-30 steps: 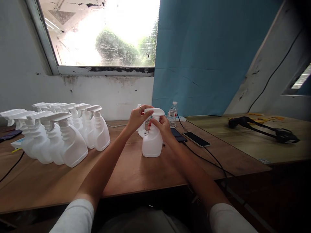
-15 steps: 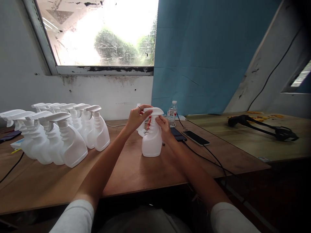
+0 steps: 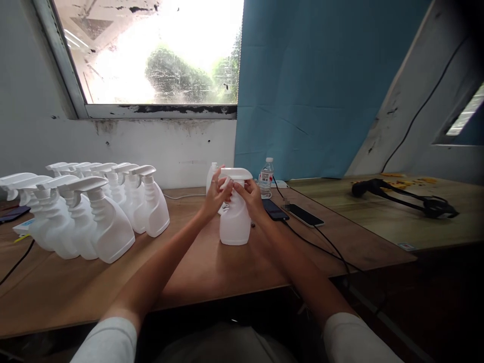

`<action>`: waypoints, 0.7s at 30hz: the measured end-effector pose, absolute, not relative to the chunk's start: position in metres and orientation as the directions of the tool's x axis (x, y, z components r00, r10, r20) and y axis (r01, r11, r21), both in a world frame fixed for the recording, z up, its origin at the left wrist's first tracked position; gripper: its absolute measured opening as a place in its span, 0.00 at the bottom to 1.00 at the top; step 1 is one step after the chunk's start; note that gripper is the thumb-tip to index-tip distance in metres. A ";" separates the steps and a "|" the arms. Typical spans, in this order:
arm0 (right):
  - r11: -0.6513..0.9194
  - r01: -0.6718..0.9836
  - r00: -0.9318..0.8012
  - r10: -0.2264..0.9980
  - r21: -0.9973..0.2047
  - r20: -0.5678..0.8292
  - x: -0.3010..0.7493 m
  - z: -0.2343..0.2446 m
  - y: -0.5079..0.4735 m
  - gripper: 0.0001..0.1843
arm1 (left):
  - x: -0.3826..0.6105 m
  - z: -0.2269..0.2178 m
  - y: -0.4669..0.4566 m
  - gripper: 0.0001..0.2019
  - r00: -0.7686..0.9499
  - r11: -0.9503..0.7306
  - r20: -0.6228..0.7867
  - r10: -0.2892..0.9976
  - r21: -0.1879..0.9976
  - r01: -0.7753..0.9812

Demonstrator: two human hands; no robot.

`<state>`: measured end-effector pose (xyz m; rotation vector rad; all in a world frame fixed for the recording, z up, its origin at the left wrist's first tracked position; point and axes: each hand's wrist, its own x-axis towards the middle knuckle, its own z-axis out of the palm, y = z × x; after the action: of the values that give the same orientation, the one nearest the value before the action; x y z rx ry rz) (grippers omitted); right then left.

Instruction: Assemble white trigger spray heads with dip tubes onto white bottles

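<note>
Left of the clear bottle (image 3: pixel 266 180) and nearer than it, a white spray bottle (image 3: pixel 235 227) stands upright on the tabletop (image 3: pixel 198 269); the left hand (image 3: pixel 216 195) and the right hand (image 3: pixel 252 197) each have their grip clamped around its neck.

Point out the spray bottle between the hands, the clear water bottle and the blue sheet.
Held spray bottle (image 3: pixel 235 224), head view: on its body.
Clear water bottle (image 3: pixel 265 178), head view: on its label.
Blue sheet (image 3: pixel 312 91), head view: on its middle.
</note>
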<state>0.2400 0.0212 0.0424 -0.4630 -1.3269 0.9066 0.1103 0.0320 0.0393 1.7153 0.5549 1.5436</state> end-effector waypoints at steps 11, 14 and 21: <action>0.157 -0.303 -0.582 0.751 -0.940 0.313 0.266 0.059 0.027 0.21 | 0.109 -0.056 0.028 0.34 0.396 -0.191 0.274 0.876 0.953 -0.236; 0.143 -0.285 -0.534 0.797 -0.948 0.281 0.263 0.061 0.023 0.19 | 0.110 -0.056 0.029 0.34 0.398 -0.183 0.272 0.876 0.952 -0.247; 0.200 -0.285 -0.461 0.829 -0.937 0.317 0.254 0.059 0.012 0.13 | 0.104 -0.055 0.015 0.33 0.393 -0.198 0.280 0.876 0.952 -0.235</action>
<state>0.2540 0.0122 0.0585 -0.5411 -1.5089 1.4529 0.1036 0.0148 -0.0548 1.4167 0.6205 1.1313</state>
